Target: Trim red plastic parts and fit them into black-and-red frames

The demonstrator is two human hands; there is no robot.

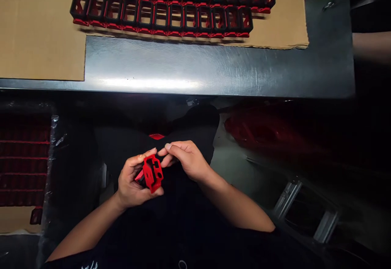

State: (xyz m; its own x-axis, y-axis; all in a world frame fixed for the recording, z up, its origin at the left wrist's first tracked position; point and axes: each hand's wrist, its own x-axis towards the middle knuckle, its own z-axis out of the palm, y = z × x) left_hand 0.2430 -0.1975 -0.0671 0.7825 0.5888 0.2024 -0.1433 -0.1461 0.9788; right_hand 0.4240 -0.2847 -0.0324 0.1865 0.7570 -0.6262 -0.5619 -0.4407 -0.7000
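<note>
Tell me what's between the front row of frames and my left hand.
In the head view: cardboard, metal table, then dark clothing and a red patch near your left hand.

dark shirt (189, 224), near black with faint blue cast, weave lost in shadow. sleeves short: left sleeve (69, 264) and right sleeve (275, 240) same dark cloth, hems plain around elbow. white marking (91, 265) on shirt's left side, thin slanted strokes, cut by frame edge, unreadable. small pale ring outline (182, 261) near middle, also cut off; cannot tell print from trim. black cloth (195, 124) over legs, folds hard to see. left hand (127, 183), right hand (192, 161) bare.
</note>
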